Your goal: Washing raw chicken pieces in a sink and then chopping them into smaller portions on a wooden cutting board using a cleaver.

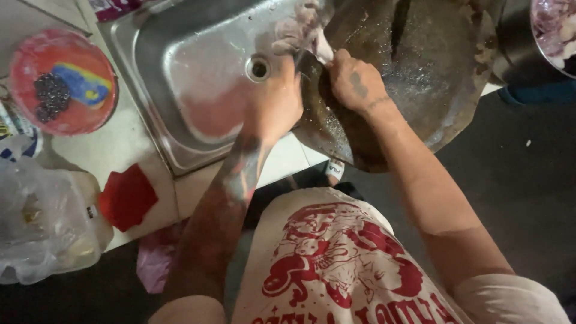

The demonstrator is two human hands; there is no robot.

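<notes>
Left hand: over the sink's right rim, back to the camera, fingers curled down by a pale piece of meat; whether it grips the meat or anything else cannot be told.

Right hand: closed in a fist on the near-left part of the board, just beside the left hand; what it grips is hidden, though a pale strip shows just above the knuckles.

Board: large, round, dark, wet wood with a deep split; it lies across the sink's right edge and juts past the counter's front.

Meat: pale pink, at the board's far-left edge, above both hands.

Sink: steel, set in the counter, drain near its right side.

Red bowl: on the counter left of the sink, with dark berries.

Red cloth: at the counter's front edge.

Plastic bag: clear, at the front-left corner.
</notes>
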